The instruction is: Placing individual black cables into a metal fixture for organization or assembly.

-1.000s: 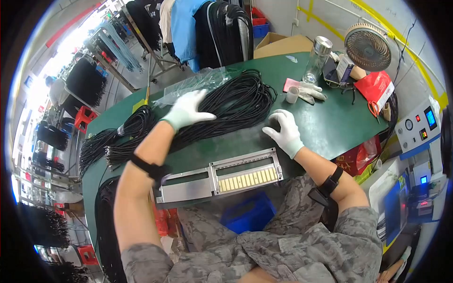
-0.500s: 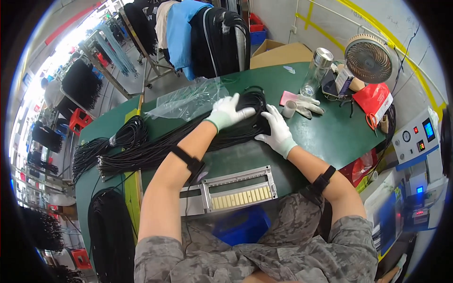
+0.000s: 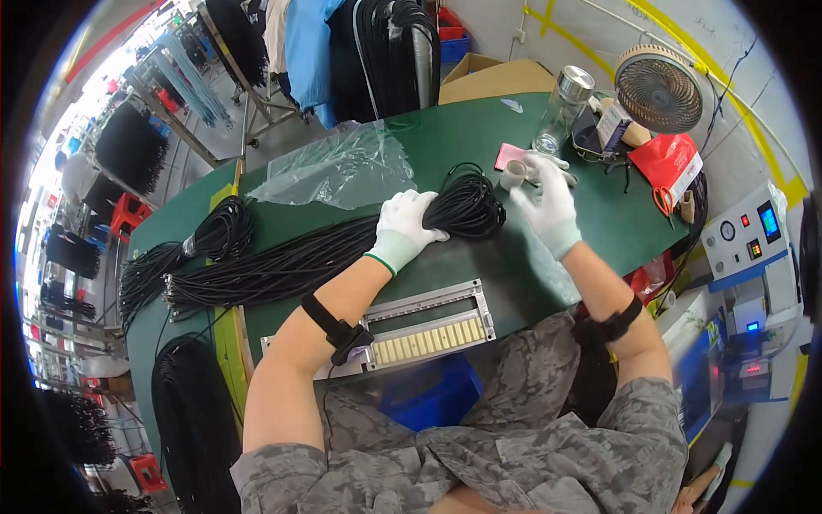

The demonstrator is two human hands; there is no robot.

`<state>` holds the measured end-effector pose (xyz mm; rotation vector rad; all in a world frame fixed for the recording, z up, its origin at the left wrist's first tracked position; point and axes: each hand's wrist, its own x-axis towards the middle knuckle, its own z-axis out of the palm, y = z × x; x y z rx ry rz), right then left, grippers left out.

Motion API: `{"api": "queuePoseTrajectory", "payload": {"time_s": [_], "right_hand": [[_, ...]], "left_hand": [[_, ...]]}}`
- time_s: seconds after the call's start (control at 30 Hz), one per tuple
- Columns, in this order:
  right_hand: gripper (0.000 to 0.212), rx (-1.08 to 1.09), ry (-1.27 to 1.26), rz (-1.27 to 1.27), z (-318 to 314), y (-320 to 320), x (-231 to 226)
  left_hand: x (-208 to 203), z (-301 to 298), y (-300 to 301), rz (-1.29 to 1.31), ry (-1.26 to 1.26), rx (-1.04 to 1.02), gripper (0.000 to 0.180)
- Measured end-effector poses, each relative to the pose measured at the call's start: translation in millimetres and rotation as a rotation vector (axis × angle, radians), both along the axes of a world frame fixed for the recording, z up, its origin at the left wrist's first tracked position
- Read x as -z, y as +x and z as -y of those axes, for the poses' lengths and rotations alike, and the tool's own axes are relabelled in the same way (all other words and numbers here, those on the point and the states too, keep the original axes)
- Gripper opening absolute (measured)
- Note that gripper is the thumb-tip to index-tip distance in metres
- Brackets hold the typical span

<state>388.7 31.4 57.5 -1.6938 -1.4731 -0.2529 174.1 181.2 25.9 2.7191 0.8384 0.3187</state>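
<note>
A long bundle of black cables (image 3: pixel 317 253) lies across the green table (image 3: pixel 454 137), looped at its right end. My left hand (image 3: pixel 407 224), in a white glove, presses down on the bundle near that loop. My right hand (image 3: pixel 548 201), also gloved, is raised with fingers spread just right of the loop, next to a small white tape roll (image 3: pixel 514 174) and a pink pad (image 3: pixel 507 156). It grips nothing that I can see.
A clear plastic bag (image 3: pixel 338 167) lies behind the cables. More black cable coils (image 3: pixel 218 231) sit at the left. A metal fixture with slots (image 3: pixel 428 330) is at the near table edge. A glass jar (image 3: pixel 565 111), fan (image 3: pixel 659 86), red bag (image 3: pixel 672 163) and control box (image 3: pixel 749 236) stand at the right.
My right hand has lifted off the cable bundle and moved right toward the tape roll. My left hand stays on the bundle near the loop.
</note>
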Motion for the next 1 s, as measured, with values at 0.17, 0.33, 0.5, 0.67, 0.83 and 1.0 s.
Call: {"api": "queuePoseTrajectory", "payload": {"time_s": [0.17,0.33,0.5,0.67,0.83,1.0], "right_hand": [[0.046,0.218,-0.506,0.216,-31,39,-5],[0.042,0.190,-0.498,0.088,-19,31,-17],[0.051,-0.114,-0.264,-0.306,19,10,-26],[0.056,-0.439,-0.331,-0.363,52,-45,-55],[0.056,-0.678,-0.512,-1.133,66,-64,-41],[0.057,-0.824,-0.691,-1.725,69,-78,-21]], "left_hand": [[7,4,2,0.043,0.066,0.016,0.087],[12,7,3,0.113,0.153,-0.017,0.090],[-16,22,-4,0.260,0.482,-0.003,0.088],[-72,81,-20,0.398,-0.243,0.221,0.045],[-56,120,-50,0.665,-0.731,0.153,0.018],[-45,126,-71,0.674,-0.523,0.195,0.011]]}}
